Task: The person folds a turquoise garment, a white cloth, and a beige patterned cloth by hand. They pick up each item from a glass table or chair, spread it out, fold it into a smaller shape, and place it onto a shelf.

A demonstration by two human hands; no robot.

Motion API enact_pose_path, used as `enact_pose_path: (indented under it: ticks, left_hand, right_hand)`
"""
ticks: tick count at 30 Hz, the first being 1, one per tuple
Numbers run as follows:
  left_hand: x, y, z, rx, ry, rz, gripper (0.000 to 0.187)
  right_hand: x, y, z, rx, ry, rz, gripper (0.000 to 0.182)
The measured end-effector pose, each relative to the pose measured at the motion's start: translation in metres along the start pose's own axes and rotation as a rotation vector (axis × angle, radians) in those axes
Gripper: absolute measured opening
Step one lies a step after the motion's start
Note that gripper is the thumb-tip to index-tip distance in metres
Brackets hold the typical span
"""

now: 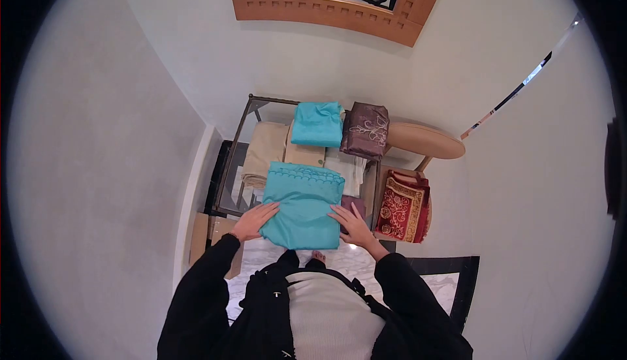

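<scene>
A folded turquoise cloth (304, 204) with scalloped stitching along its far edge lies flat on the near part of a glass-topped table (240, 139). My left hand (253, 221) rests on its near left corner, fingers spread. My right hand (353, 224) lies flat against its near right edge, fingers apart. Neither hand grips the cloth. Both arms wear black sleeves.
Farther back on the table lie a second folded turquoise cloth (317, 124), a brown embroidered cloth (366, 129) and beige and cream folded cloths (266, 151). A red and gold patterned cloth (402, 207) sits to the right. A wood-framed mirror (339, 9) hangs on the wall ahead.
</scene>
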State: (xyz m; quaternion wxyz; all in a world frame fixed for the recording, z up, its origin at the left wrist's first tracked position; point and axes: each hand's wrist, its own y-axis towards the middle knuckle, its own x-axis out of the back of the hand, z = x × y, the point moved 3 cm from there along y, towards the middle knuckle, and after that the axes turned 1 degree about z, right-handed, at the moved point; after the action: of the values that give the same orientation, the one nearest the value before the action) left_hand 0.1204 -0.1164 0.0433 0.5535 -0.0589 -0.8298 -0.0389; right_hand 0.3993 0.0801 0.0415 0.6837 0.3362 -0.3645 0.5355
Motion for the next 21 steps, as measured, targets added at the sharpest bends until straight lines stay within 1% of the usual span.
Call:
enact_pose_path:
  ticks: [2, 5, 8, 9, 11, 12, 14, 15, 17, 18, 20, 21]
  left_hand:
    - [0.016, 0.006, -0.005, 0.039, -0.179, -0.054, 0.055]
    - [-0.002, 0.021, 0.026, 0.426, -0.495, -0.073, 0.039]
    - [-0.003, 0.046, 0.042, 0.488, -0.801, -0.390, 0.039]
    - [-0.030, 0.046, 0.066, 0.587, -1.023, -0.358, 0.043]
    - [-0.031, 0.043, 0.069, 0.553, -0.944, -0.440, 0.041]
    - [-0.030, 0.042, 0.069, 0.536, -0.905, -0.478, 0.040]
    - [-0.016, 0.051, 0.046, 0.424, -0.743, -0.588, 0.037]
    - [-0.010, 0.054, 0.036, 0.367, -0.661, -0.640, 0.035]
    - [-0.010, 0.051, 0.036, 0.366, -0.441, -0.628, 0.031]
    - [-0.008, 0.050, 0.035, 0.365, -0.331, -0.622, 0.029]
    - [-0.010, 0.051, 0.036, 0.438, -0.221, -0.504, 0.025]
    - [-0.011, 0.053, 0.038, 0.471, -0.166, -0.446, 0.022]
  right_hand:
    - [-0.014, 0.003, -0.022, -0.020, 0.172, -0.099, 0.049]
    - [-0.046, 0.006, -0.065, -0.305, 0.376, -0.264, 0.031]
    - [-0.030, 0.022, -0.057, -0.451, 0.458, -0.411, 0.030]
    - [-0.030, 0.022, -0.057, -0.466, 0.490, -0.435, 0.031]
    - [-0.035, 0.024, -0.061, -0.496, 0.555, -0.484, 0.033]
    - [-0.036, 0.024, -0.059, -0.502, 0.520, -0.473, 0.034]
    - [-0.036, 0.028, -0.053, -0.514, 0.450, -0.450, 0.037]
    - [-0.032, 0.029, -0.045, -0.495, 0.391, -0.486, 0.037]
    - [-0.019, 0.032, -0.026, -0.454, 0.273, -0.555, 0.037]
    - [-0.024, 0.033, -0.031, -0.487, 0.249, -0.527, 0.036]
    - [-0.032, 0.034, -0.042, -0.553, 0.198, -0.470, 0.034]
    - [-0.030, 0.036, -0.039, -0.551, 0.135, -0.498, 0.035]
